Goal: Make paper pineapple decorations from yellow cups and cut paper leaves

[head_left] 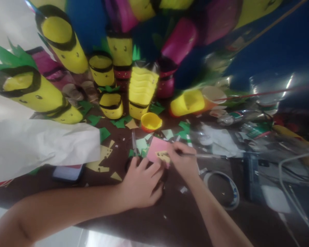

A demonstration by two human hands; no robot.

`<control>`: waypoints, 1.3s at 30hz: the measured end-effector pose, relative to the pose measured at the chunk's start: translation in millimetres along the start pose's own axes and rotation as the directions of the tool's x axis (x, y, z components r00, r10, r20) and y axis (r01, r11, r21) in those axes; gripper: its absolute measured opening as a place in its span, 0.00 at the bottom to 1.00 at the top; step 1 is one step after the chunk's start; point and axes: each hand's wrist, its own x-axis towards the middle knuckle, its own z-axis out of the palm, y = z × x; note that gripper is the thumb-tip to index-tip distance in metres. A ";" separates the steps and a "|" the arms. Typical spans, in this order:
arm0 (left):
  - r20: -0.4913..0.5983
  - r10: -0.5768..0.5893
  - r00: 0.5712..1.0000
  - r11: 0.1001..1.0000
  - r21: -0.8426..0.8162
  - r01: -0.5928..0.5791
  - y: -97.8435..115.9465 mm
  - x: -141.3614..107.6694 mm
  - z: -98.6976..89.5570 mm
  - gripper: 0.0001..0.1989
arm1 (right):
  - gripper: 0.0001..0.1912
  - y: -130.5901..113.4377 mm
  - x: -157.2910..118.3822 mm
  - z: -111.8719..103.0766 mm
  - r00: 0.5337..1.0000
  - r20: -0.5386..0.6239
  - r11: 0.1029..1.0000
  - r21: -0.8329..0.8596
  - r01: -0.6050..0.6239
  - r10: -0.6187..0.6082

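Note:
My left hand [144, 181] rests on the dark table with its fingers apart, the fingertips at the lower edge of a pink sheet of paper [155, 146]. On that sheet lies a small pale yellow paper piece [162, 156] with dark marks. My right hand [184, 159] is closed around a thin brush-like stick [208, 155], whose long end points right; its tip is hidden by the fingers. Just beyond my left fingers is a pair of scissors [134, 141], its handles partly covered by the hand. Pale green paper pieces [142, 143] lie beside the pink sheet.
Yellow cups with drawn faces, including a stack [142, 85], stand at the back. A small yellow cup [151, 122] sits nearer. At left are white paper [41, 144] and a phone [68, 172]. A tape roll [221, 190] and plastic packaging [221, 140] lie at right.

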 end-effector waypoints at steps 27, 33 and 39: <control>0.011 0.002 1.000 1.000 -0.013 -0.001 0.4 0.2 -0.9 0.21 | 0.18 -2.0 0.4 0.4 1.000 0.007 1.000 -0.021 -0.018 0.018; 0.002 -0.001 1.000 1.000 -0.010 0.002 0.1 0.2 -0.3 0.20 | 0.18 0.3 0.7 0.7 1.000 0.010 0.999 -0.037 -0.014 0.015; -0.005 0.003 1.000 1.000 -0.010 -0.003 0.6 0.5 -0.1 0.20 | 0.18 0.4 0.6 0.9 1.000 -0.002 1.000 -0.030 0.006 -0.006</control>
